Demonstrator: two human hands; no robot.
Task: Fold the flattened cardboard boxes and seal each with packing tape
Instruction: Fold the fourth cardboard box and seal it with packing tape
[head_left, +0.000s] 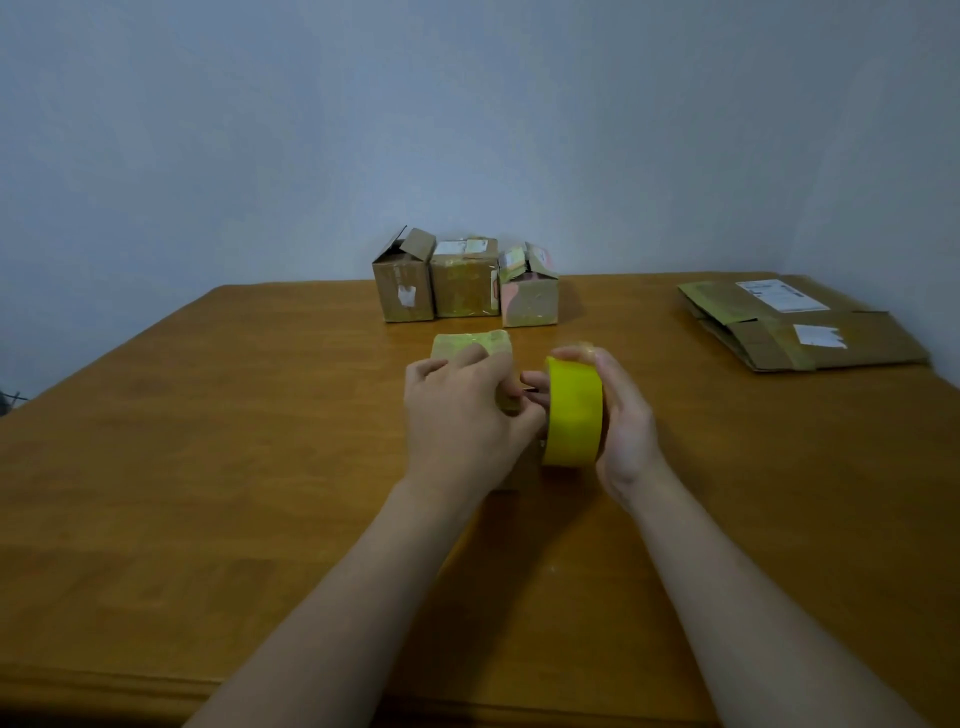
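A small cardboard box (470, 345) stands on the wooden table (208, 441) at the centre, mostly hidden behind my left hand (462, 415). My left hand lies over the box, and its thumb and fingertips pinch at the tape end beside the roll. To the right, my right hand (621, 421) grips a yellow roll of packing tape (574, 413), held upright on its edge against the box. Whether a strip of tape is pulled out stays hidden between the two hands.
Three folded small boxes (465, 280) stand in a row at the table's far edge against the wall, the left and right ones with flaps raised. Flattened cardboard boxes (800, 327) with white labels lie at the far right.
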